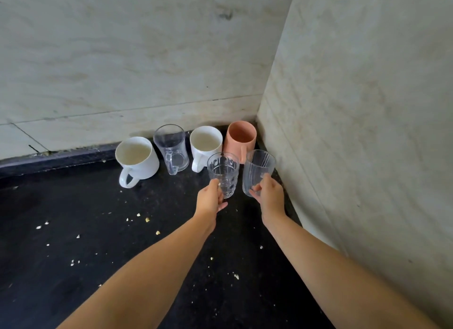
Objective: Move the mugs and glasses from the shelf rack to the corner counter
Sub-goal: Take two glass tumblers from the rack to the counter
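On the black corner counter (98, 218), a row stands along the back wall: a white mug (138, 158), a clear glass mug with a handle (171, 147), a second white mug (205, 145) and a pink mug (241, 136) in the corner. My left hand (210, 198) grips a patterned clear glass (223, 173) by its lower part, in front of the second white mug. My right hand (269, 194) holds a striped clear glass (257, 169), tilted slightly, in front of the pink mug. Whether either glass rests on the counter I cannot tell.
Marble walls (355, 108) close the corner at the back and on the right, close to the striped glass. Pale crumbs (147, 219) lie scattered over the dark counter. The shelf rack is out of view.
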The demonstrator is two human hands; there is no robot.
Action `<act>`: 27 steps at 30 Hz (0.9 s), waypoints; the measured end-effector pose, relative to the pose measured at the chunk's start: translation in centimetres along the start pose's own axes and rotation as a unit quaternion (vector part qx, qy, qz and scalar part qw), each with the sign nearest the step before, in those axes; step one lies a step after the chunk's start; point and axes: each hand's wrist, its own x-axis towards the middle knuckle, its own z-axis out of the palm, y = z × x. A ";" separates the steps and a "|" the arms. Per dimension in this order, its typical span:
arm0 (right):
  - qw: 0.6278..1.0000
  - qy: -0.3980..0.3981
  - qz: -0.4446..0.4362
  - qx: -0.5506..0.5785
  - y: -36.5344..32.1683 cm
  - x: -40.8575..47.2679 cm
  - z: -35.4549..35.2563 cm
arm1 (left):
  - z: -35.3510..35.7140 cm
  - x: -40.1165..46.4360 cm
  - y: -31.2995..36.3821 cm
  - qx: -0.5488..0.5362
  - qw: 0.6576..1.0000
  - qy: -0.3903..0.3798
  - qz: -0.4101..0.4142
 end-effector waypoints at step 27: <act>0.967 0.002 -0.125 -0.221 -1.5 -3.6 -2.6 | -2.5 -2.1 1.5 0.122 0.986 0.078 0.079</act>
